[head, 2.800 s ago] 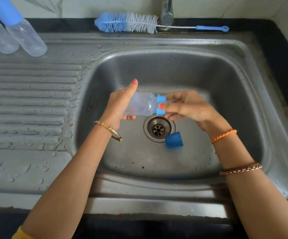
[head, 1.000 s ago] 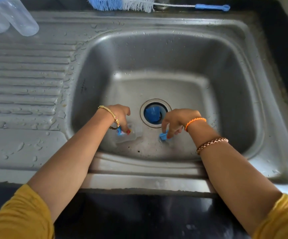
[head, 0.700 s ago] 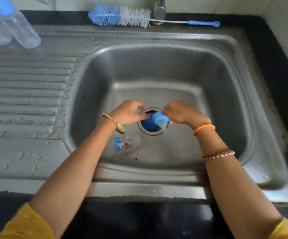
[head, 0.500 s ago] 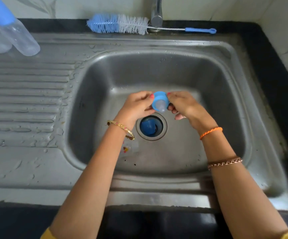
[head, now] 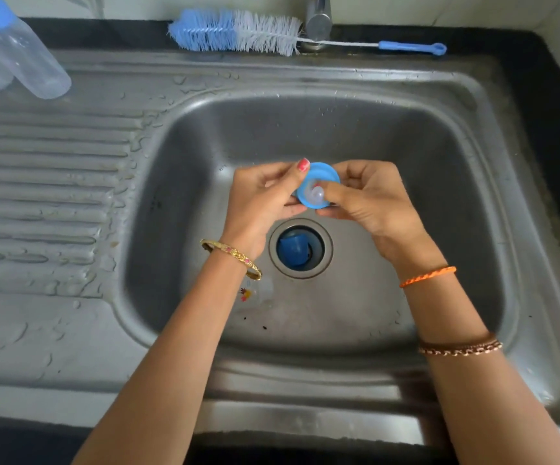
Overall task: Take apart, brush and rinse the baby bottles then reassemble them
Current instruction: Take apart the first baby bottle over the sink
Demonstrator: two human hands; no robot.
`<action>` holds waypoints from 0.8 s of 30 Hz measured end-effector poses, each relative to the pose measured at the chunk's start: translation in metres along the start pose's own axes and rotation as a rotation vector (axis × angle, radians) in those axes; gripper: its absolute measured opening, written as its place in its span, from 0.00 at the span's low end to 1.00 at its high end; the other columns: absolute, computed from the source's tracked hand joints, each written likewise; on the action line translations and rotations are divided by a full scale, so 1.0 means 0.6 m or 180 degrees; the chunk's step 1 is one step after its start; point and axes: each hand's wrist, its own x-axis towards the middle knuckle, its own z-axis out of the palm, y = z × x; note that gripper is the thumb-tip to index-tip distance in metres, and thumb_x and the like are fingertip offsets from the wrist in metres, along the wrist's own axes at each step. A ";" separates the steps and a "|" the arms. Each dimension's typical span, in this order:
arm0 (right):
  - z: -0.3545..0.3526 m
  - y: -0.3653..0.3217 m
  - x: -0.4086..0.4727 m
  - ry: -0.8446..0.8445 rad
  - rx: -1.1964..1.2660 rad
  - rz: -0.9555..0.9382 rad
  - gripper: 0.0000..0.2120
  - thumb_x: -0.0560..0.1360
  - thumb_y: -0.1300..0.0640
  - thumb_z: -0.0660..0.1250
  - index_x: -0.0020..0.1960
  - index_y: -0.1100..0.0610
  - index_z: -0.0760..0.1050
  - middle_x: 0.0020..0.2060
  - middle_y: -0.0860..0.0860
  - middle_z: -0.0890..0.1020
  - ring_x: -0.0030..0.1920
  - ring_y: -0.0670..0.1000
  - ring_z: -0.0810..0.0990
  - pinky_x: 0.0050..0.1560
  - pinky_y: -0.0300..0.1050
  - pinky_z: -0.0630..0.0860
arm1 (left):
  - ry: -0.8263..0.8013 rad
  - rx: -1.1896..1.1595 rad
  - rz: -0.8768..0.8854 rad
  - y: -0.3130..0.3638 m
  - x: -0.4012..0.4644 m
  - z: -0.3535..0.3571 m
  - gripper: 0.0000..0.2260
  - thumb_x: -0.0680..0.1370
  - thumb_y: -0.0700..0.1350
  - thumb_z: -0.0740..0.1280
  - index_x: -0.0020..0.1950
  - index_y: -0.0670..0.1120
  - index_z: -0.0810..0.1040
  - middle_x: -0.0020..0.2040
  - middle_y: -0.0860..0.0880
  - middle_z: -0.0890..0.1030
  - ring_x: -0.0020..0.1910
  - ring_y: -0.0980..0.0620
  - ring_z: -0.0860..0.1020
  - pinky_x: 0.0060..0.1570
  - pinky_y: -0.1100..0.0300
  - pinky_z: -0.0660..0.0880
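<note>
A: Nearest you, low in the sink (head: 493, 229), the clear bottle body (head: 255, 295) lies on its side, half hidden under your left wrist. Why park it there?

B: Probably so both of your hands are free, and it sits where rinse water will reach it.

A: Just beyond it, the blue cap (head: 295, 251) sits in the drain (head: 300, 249).

B: The floor slopes that way, so it likely settled there; you'd want to fish it out before water runs.

A: And above the drain?

B: Your left hand (head: 262, 196) pinches the rim of the blue collar ring (head: 317, 184) while your right hand (head: 369, 199) pinches the clear nipple (head: 317, 195) seated in it. One steadies, one works the nipple out, I'd judge.

A: Farther back?

B: The bottle brush (head: 238, 33) waits behind the sink by the tap (head: 319, 18). Two more bottles (head: 20, 58) lie far left, on the draining board.
</note>
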 end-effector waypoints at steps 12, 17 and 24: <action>-0.005 -0.004 -0.004 0.0123 0.0616 -0.0007 0.07 0.71 0.65 0.70 0.49 0.61 0.80 0.36 0.51 0.82 0.35 0.42 0.80 0.36 0.31 0.76 | -0.0806 0.0302 0.0353 0.012 -0.013 -0.005 0.07 0.74 0.41 0.69 0.49 0.50 0.80 0.38 0.55 0.82 0.40 0.61 0.79 0.43 0.68 0.76; -0.009 -0.013 -0.003 -0.0590 0.0821 -0.0050 0.10 0.78 0.65 0.59 0.54 0.57 0.77 0.44 0.51 0.81 0.44 0.43 0.80 0.45 0.32 0.77 | -0.0466 0.0131 0.0444 0.011 -0.009 -0.006 0.06 0.74 0.39 0.69 0.50 0.47 0.81 0.37 0.53 0.82 0.40 0.58 0.79 0.45 0.63 0.79; -0.009 -0.015 -0.004 -0.0928 0.0879 -0.0145 0.11 0.78 0.65 0.58 0.54 0.58 0.77 0.47 0.52 0.81 0.47 0.44 0.81 0.50 0.34 0.77 | -0.0267 0.0016 0.0374 0.009 -0.004 -0.008 0.05 0.75 0.39 0.69 0.49 0.45 0.81 0.40 0.48 0.81 0.41 0.55 0.80 0.41 0.64 0.78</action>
